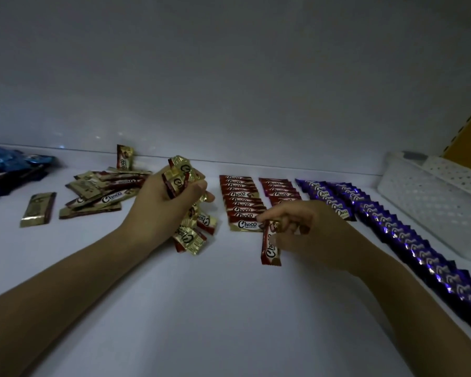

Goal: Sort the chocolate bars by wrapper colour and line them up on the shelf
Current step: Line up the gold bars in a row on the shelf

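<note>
Red-and-gold bars [241, 202], purple bars [408, 235], white basket [430, 202].

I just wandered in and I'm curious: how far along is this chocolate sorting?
Partly done. Purple rows and two red-and-gold rows already lie lined up on the shelf. The left hand grips a bunch of bars; the right hand holds a single bar. A loose pile and blue packs remain unsorted.

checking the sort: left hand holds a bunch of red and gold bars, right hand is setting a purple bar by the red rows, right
Not quite. In the head view the right hand holds a red and gold bar, not a purple one. The left hand does hold a bunch.
</note>
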Action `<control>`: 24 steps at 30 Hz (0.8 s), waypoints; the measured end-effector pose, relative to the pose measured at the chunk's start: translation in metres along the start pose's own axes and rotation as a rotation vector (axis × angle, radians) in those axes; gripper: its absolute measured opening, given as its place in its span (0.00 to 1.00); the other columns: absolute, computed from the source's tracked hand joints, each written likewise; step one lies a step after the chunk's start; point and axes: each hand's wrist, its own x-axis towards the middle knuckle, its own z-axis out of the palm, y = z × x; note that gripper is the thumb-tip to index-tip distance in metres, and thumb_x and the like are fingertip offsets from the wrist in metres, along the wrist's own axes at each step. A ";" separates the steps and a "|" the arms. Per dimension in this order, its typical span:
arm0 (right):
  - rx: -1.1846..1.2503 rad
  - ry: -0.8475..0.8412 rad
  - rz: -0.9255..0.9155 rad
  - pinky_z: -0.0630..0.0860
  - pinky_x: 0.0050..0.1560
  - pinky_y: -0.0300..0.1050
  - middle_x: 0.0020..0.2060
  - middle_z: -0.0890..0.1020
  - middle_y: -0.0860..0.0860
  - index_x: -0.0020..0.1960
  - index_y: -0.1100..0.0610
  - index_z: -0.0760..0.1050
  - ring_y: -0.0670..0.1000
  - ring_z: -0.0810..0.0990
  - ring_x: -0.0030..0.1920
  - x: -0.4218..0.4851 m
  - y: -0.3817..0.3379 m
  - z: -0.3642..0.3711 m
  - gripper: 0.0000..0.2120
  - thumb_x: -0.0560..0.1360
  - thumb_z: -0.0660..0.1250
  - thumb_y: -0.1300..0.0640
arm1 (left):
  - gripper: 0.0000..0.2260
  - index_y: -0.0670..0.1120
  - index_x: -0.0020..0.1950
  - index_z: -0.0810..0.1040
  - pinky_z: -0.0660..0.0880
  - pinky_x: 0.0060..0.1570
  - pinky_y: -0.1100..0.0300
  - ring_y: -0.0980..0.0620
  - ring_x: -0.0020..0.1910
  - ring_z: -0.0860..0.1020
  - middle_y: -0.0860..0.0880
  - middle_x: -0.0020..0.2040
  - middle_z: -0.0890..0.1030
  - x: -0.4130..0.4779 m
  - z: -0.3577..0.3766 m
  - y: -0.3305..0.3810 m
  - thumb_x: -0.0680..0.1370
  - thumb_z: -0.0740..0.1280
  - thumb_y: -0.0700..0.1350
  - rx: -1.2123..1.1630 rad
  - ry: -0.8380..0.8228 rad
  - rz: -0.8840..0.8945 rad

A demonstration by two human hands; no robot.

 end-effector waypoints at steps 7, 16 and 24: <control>0.087 0.046 0.066 0.68 0.32 0.31 0.30 0.77 0.45 0.39 0.52 0.74 0.41 0.72 0.30 -0.001 0.001 0.001 0.10 0.68 0.74 0.61 | 0.07 0.39 0.52 0.77 0.77 0.33 0.65 0.54 0.37 0.84 0.49 0.41 0.85 -0.001 -0.001 0.000 0.78 0.65 0.43 0.007 -0.001 -0.016; -0.087 0.000 0.083 0.68 0.38 0.23 0.33 0.77 0.36 0.40 0.44 0.77 0.30 0.75 0.38 0.000 -0.001 0.006 0.05 0.74 0.68 0.52 | 0.09 0.38 0.52 0.77 0.76 0.30 0.67 0.57 0.36 0.83 0.51 0.40 0.85 -0.002 0.000 -0.001 0.78 0.65 0.44 0.046 0.002 -0.001; -0.105 -0.021 0.050 0.68 0.39 0.24 0.36 0.78 0.39 0.39 0.41 0.78 0.35 0.74 0.41 -0.002 -0.009 0.015 0.07 0.68 0.75 0.51 | 0.08 0.40 0.51 0.78 0.77 0.33 0.67 0.56 0.37 0.83 0.52 0.40 0.85 -0.001 0.000 -0.002 0.79 0.65 0.44 0.060 0.000 -0.003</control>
